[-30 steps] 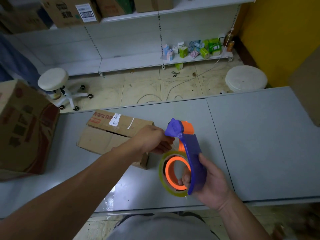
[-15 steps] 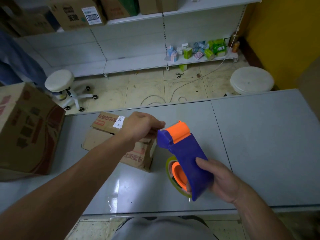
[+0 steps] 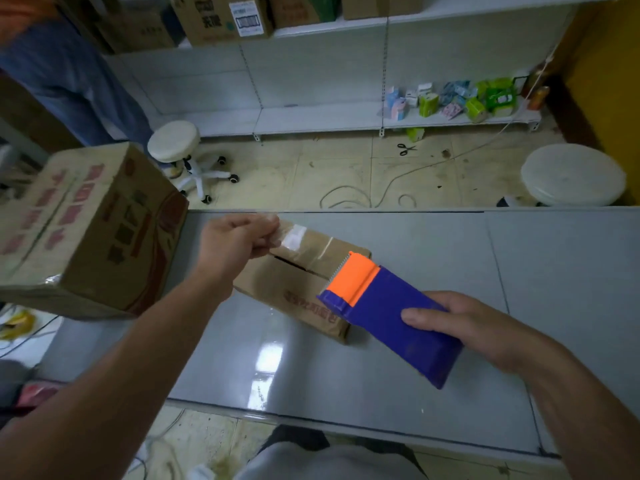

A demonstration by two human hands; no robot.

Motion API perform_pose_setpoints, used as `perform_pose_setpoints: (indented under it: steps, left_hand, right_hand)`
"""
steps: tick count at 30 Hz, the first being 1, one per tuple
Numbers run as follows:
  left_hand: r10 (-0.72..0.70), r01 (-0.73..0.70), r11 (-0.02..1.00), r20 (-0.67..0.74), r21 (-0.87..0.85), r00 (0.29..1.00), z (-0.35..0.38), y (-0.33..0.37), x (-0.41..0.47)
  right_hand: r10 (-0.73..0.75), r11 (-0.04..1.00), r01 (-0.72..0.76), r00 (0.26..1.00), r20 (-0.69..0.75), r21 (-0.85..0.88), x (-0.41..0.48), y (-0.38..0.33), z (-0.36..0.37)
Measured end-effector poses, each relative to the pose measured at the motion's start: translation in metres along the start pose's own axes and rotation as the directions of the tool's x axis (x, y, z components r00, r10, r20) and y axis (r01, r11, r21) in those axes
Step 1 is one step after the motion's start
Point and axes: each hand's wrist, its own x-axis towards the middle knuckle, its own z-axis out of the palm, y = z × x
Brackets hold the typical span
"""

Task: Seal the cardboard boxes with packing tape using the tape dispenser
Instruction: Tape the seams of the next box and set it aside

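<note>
Spanning the box [image 3: 294, 292], tape [image 3: 306, 249] was pinched by the left hand [image 3: 235, 244], dispenser [image 3: 388, 313] gripped by the right hand [image 3: 474, 327]; sticking down was judged next.

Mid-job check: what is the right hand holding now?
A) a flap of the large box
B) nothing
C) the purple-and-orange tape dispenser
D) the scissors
C: the right hand grips the purple body of the tape dispenser, its orange toothed end by the small cardboard box, while the left hand pinches the pulled-out tape.
</note>
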Motion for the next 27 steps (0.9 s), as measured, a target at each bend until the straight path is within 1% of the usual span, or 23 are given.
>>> perform_pose_setpoints:
  steps: [2,4,7,10,15,19,23,27]
  left_hand:
    - [-0.005,0.002,0.999,-0.078,-0.033,0.997,-0.017,-0.010,0.000]
    - [-0.018,0.010,0.998,-0.127,-0.066,0.992,-0.035,-0.019,0.002]
    - [-0.051,0.030,0.991,-0.163,-0.130,0.985,-0.056,-0.031,0.015]
    - [-0.078,0.047,0.984,-0.173,-0.174,0.982,-0.073,-0.040,0.035]
    - [-0.135,0.095,0.960,-0.137,-0.265,0.981,-0.092,-0.058,0.073]
    - [-0.223,0.194,0.927,-0.057,-0.320,0.973,-0.089,-0.073,0.093]
    - [-0.268,0.251,0.895,0.005,-0.369,0.963,-0.078,-0.085,0.104]
    - [-0.288,0.281,0.880,0.039,-0.382,0.957,-0.073,-0.096,0.112]
  right_hand:
    - [0.009,0.998,-0.008,1.000,0.014,-0.069,0.013,-0.016,0.004]
    - [0.031,0.991,-0.027,0.999,0.026,-0.130,0.027,-0.033,0.011]
    - [0.070,0.970,-0.059,0.997,0.039,-0.234,0.050,-0.055,0.025]
    - [0.102,0.948,-0.093,0.995,0.013,-0.304,0.072,-0.078,0.041]
    - [0.147,0.902,-0.160,0.987,-0.061,-0.401,0.109,-0.113,0.060]
    - [0.222,0.846,-0.267,0.963,-0.151,-0.461,0.131,-0.121,0.065]
    - [0.298,0.821,-0.360,0.932,-0.205,-0.443,0.132,-0.118,0.061]
    - [0.342,0.812,-0.404,0.914,-0.218,-0.421,0.132,-0.117,0.061]
